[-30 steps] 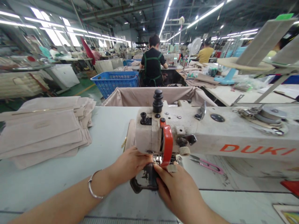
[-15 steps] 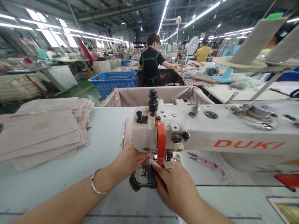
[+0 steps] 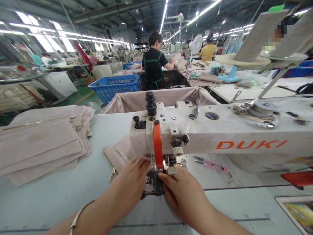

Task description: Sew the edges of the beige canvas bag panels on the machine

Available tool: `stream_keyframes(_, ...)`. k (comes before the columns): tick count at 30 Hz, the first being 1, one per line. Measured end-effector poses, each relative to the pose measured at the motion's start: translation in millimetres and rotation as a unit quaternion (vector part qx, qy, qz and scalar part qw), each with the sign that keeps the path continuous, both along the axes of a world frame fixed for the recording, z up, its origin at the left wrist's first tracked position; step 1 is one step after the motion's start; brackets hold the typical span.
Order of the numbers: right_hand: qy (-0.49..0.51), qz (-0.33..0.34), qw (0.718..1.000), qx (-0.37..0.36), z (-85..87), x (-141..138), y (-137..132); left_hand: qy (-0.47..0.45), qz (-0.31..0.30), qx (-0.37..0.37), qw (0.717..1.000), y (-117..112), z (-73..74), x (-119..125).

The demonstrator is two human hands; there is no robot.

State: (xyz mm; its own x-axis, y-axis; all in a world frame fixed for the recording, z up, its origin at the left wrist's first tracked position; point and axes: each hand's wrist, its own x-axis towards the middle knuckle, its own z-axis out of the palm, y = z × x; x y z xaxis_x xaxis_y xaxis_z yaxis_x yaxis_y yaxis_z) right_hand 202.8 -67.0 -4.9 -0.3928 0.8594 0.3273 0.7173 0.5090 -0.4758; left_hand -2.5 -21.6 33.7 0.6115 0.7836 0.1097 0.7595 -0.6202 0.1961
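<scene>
Since a second ago, shifted leftward in view: sewing machine head now nearer the middle, red guard turned edge-on and narrower. Beige fabric piece newly showing left of the machine head, with a strap and a brass clip trailing toward the near edge; earlier only a sliver of it peeked out there. Left wrist lower, bangle almost at the bottom edge.

Left hand flat and fingers nearly together, pressing at the needle area, fingertips just under the machine head, holding down the fabric's near corner as far as can be seen. Right hand fingers curled narrow against the dark presser foot assembly, thumb tip touching beneath the red guard; whether anything pinched, cannot tell.

Fabric piece lying flat on the worktop, long axis running from the needle away to the far left, strap end pointing toward the person. Pale tan, matte, edge stitched, mostly hidden behind the machine head and left hand.

Elsewhere: stack of matching tan panels at left, well apart from the hands; pink thread snips under the machine arm at right; fabric-lined bin behind the worktop; blue basket beyond; a person in black seated with back turned.
</scene>
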Motion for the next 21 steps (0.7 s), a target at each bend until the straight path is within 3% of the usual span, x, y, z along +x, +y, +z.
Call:
stream_keyframes(8,-0.069,0.076,0.994,-0.039,4.7,1,-2,-0.054,0.068,-0.176,0.98,3,24.4,14)
stream_keyframes(12,-0.075,0.081,0.993,-0.043,5.6,2,-3,-0.082,0.043,-0.222,0.971,-2,32.2,15)
stream_keyframes(17,-0.096,0.09,0.99,-0.049,9.7,4,-5,-0.103,-0.061,-0.103,0.987,-17,18.9,5)
stream_keyframes(21,-0.106,0.102,0.988,-0.057,16.0,5,-6,-0.086,-0.041,-0.08,0.992,-32,0.7,4)
